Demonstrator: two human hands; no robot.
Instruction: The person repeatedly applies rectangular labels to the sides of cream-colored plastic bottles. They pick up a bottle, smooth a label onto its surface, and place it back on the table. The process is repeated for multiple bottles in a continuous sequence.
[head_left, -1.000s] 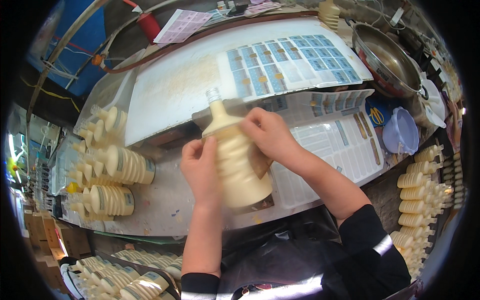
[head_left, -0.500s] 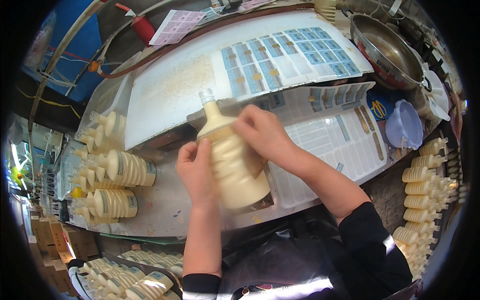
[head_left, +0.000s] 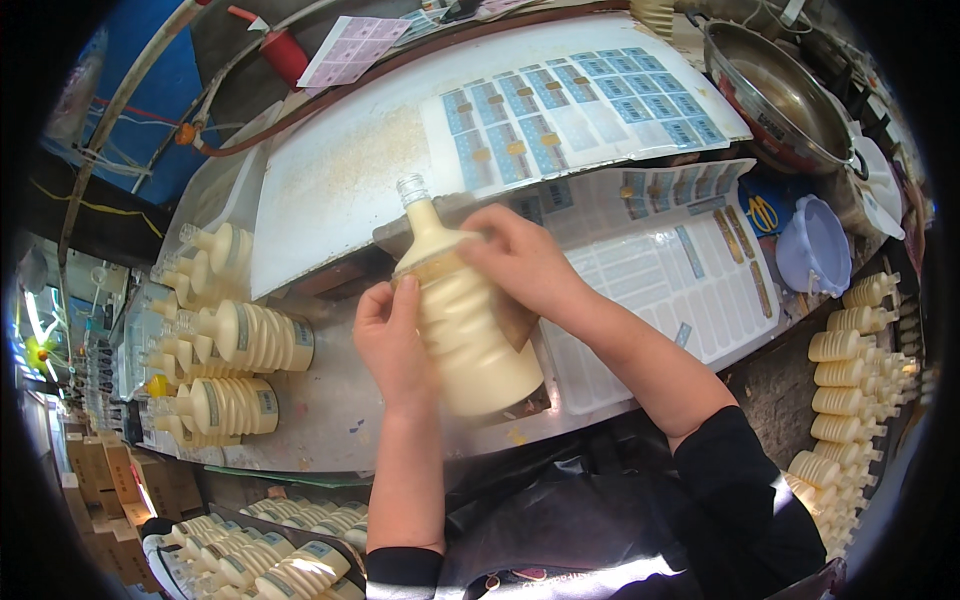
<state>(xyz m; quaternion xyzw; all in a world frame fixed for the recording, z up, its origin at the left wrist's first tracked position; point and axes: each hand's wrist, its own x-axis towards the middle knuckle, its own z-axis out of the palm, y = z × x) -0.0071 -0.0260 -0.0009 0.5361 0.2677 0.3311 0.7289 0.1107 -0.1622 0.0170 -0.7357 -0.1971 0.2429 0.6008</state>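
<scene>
A cream-coloured bottle (head_left: 468,345) with a ribbed, spiral-moulded body and a clear glass-like neck rests tilted at the middle of the bench, its neck pointing away from me. Across its shoulder runs a tan label strip (head_left: 436,267). The thumb of my left hand (head_left: 390,325) presses on the strip's left end, with the other fingers curled at the bottle's side. My right hand (head_left: 520,258) has its fingers bent and pinched together at the strip's right end; its fingertips are partly hidden. A brown flap (head_left: 517,322) shows beside the bottle under my right hand.
Label sheets (head_left: 515,120) lie on a sloping white board (head_left: 350,150) ahead. On the right are a peeled backing sheet (head_left: 640,310), a purple-blue bucket (head_left: 812,248), yellow-handled scissors (head_left: 762,213) and a metal pan (head_left: 775,90). Several labelled bottles (head_left: 255,337) stand left; more bottles (head_left: 840,373) fill the right side.
My right hand's fingers have shifted slightly left along the bottle's shoulder. My left thumb stays on the strip, and the bottle has hardly moved.
</scene>
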